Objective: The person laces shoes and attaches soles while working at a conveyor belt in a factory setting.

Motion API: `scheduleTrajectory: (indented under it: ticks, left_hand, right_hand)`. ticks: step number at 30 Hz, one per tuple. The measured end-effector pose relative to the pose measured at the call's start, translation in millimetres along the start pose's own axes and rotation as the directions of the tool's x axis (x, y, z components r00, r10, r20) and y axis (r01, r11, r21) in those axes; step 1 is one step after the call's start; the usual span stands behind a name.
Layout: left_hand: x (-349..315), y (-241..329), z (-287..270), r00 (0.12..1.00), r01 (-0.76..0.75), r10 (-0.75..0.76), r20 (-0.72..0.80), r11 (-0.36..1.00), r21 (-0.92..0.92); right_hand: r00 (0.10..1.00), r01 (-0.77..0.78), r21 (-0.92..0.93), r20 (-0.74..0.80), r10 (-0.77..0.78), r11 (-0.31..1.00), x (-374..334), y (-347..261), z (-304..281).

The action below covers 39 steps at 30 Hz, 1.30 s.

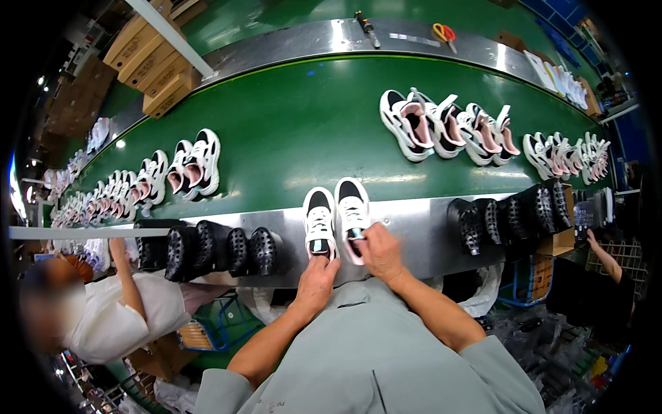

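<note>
A pair of white and black sneakers stands in front of me on the metal edge of the workbench, toes pointing away. My left hand (pixel 317 283) is closed at the heel of the left sneaker (pixel 319 219), its fingertips at the opening. Slightly smeared by motion, my right hand (pixel 381 252) grips the collar of the right sneaker (pixel 354 208), with its fingers bent at the shoe's opening. Both sneakers have white straps and a pale blue-green patch by the tongue.
More sneakers (pixel 407 124) with pink linings lie on the green belt (pixel 289 124), right and left. Black shoe lasts (pixel 265 250) stand on both sides of the metal edge (pixel 420 228). Scissors (pixel 445 36) and a screwdriver (pixel 366 29) lie on the far rail. Co-workers are at both sides.
</note>
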State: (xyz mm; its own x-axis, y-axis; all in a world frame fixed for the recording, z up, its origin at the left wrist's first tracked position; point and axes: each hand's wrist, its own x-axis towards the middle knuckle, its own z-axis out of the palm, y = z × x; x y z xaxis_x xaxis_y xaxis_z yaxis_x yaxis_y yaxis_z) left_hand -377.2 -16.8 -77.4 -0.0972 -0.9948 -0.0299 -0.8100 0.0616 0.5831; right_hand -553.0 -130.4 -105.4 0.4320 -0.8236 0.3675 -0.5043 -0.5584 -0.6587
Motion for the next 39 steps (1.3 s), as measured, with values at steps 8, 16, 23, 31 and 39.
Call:
scheduleTrajectory:
  ticks: [8,16,23,31,39]
  left_hand:
    - [58,10,13,0.994,0.111,-0.110,-0.020,0.964,0.242]
    - [128,-106,-51,0.963,0.210,-0.143,-0.227,0.927,0.309]
    - [163,-79,-97,0.959,0.175,-0.017,-0.281,0.818,0.548]
    - [170,48,10,0.956,-0.095,0.114,0.270,0.992,-0.082]
    - [240,77,45,0.950,-0.305,0.309,-0.032,0.948,0.092]
  right_hand:
    - [0.958,-0.260,0.154,0.169,0.233,0.953,20,-5,-42]
    - [0.767,-0.584,0.383,0.549,0.332,0.716,26,-79,-194]
    - [0.536,-0.833,-0.137,-0.441,0.720,0.536,-62,20,-195]
    - [0.713,-0.692,-0.378,-0.496,0.496,0.616,-59,57,-172]
    - [0.712,-0.698,-0.378,-0.451,0.537,0.608,-49,31,-197]
